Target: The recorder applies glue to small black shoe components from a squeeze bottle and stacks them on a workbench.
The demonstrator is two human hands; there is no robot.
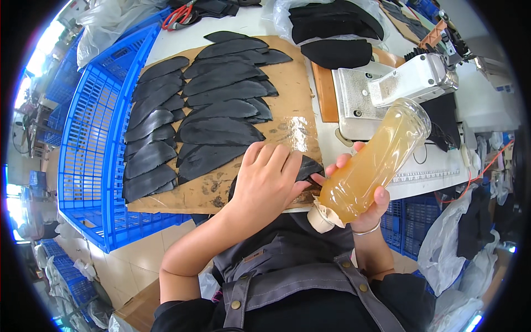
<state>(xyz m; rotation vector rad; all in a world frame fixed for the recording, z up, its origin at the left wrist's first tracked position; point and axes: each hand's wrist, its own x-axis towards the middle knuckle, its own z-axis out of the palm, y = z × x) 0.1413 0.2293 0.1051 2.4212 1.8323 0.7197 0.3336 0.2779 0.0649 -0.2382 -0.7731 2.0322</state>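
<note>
My right hand [369, 218] grips a clear bottle [376, 160] of amber liquid, tilted with its base up to the right. Its lower left end has a beige wrapped tip [322, 217], close to the front edge of the brown board [301, 133]. Beside that tip, my left hand [264, 182] bends its fingers over a black curved piece [311, 167], its thumb reaching toward the bottle. The hand hides much of this piece and the contact. Similar black leaf-shaped pieces [221, 131] lie in overlapping columns on the board, which is stained and shiny in places.
A blue plastic crate [91, 138] stands left of the board. To the right is a white machine [412, 80] near a printed ruler [426, 176]. Red-handled scissors [180, 16] and more black pieces [336, 53] lie at the back. Plastic bags [451, 243] hang at lower right.
</note>
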